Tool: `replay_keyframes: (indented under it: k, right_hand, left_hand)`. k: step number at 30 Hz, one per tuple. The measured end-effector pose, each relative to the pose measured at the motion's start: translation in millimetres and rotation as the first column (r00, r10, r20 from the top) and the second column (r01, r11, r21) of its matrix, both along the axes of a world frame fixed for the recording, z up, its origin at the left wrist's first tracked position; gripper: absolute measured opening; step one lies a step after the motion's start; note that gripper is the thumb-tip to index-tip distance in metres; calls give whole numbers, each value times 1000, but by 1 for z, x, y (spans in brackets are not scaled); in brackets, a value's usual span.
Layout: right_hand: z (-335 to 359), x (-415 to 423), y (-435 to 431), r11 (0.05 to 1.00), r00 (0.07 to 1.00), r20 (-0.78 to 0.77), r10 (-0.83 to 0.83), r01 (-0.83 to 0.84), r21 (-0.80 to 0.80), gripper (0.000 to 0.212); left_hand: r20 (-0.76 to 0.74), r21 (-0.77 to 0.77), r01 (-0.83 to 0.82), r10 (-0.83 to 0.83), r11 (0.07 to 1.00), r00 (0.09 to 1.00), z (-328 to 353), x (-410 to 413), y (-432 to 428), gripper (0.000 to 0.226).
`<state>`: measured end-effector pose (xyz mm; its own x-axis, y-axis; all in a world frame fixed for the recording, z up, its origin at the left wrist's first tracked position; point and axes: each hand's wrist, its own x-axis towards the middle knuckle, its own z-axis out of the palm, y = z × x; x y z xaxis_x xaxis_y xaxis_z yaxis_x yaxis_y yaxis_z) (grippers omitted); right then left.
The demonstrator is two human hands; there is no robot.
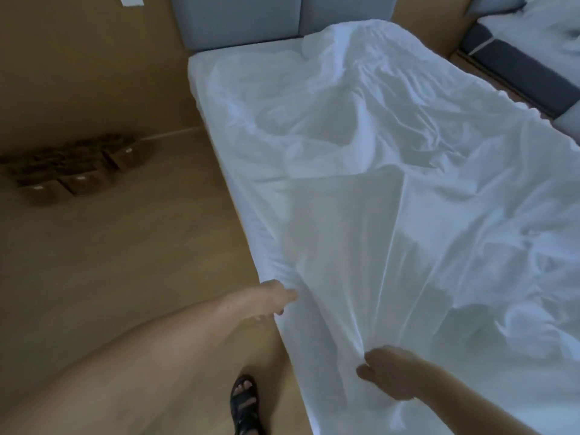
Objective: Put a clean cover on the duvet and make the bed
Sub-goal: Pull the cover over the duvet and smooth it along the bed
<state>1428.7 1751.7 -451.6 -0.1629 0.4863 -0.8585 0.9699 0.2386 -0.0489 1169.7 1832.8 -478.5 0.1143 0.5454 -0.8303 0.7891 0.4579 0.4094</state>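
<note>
— Where does the duvet cover point(361, 183) lie from you?

— Ahead on the bed point(201, 76), its length running away toward the far headboard point(238, 23). My left hand point(279, 298) grips its near-left edge. My right hand point(386, 375), nearer me, clutches bunched fabric.

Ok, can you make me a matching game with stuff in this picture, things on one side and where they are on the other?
Things:
1 left hand
2 sandal
3 brown boxes
4 headboard

Places:
a far end of the bed
b gripping the white cover at its edge
c on the floor by the wall
d on a foot beside the bed

Pairs: 1-b, 2-d, 3-c, 4-a.
</note>
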Motion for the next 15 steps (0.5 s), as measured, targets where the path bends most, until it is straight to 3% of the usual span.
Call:
replay_keyframes:
  k: [4, 6, 9, 10, 12, 13, 15]
  right_hand:
    - [-9, -20, 18, 988, 992, 129, -9, 29, -154, 40]
    - [-5, -31, 49, 994, 995, 55, -81, 76, 82, 44]
    - [5, -43, 108, 792, 993, -94, -76, 117, 599, 60]
    - [7, -43, 128, 755, 993, -81, -88, 119, 645, 74]
    - [6, -38, 159, 798, 991, 55, -124, 67, 599, 88]
    - [0, -32, 168, 815, 986, 119, -116, 26, 578, 84]
    - [-15, -19, 174, 805, 985, 174, -19, -88, 587, 56]
  left_hand:
    - [1, 11, -5, 5, 1000, 1000, -16, -8, 44, 32]
    - [35, 12, 11, -11, 1000, 999, -19, -8, 59, 24]
    - [70, 17, -9, 8, 1000, 998, -21, -14, 75, 16]
    - [84, 16, -35, 34, 999, 996, -23, -17, 79, 14]
    - [100, 27, -78, 75, 997, 992, -28, -22, 83, 14]
    - [94, 35, -77, 74, 996, 993, -29, -24, 84, 14]
    - [73, 36, -50, 47, 998, 996, -31, -24, 84, 14]
